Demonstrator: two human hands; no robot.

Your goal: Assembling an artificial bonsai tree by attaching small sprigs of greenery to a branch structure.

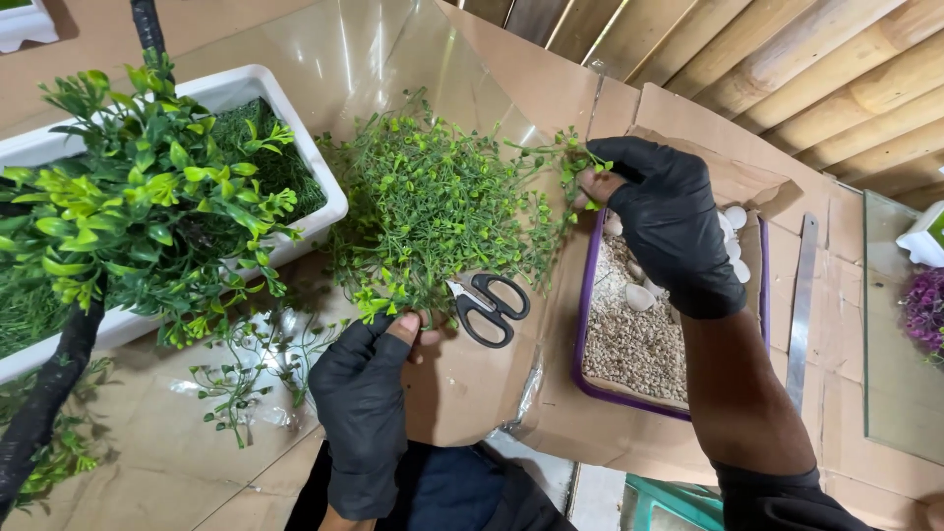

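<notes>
A bushy mat of small-leaved artificial greenery [433,211] lies on flattened cardboard [551,413]. My left hand [362,393], in a black glove with a torn fingertip, pinches the mat's near edge. My right hand [669,221], also in a black glove, grips a sprig at the mat's far right end, above a purple-rimmed tray [587,305] of fine gravel and white pebbles. Black-handled scissors [489,305] rest shut on the cardboard just right of my left hand.
A white rectangular planter [329,187] holding green foliage and a dark stem stands at left. Loose sprigs [241,379] lie near it. A metal ruler [801,305] and a glass pane [900,344] lie at right, with a purple plant [926,310] beyond. Bamboo wall behind.
</notes>
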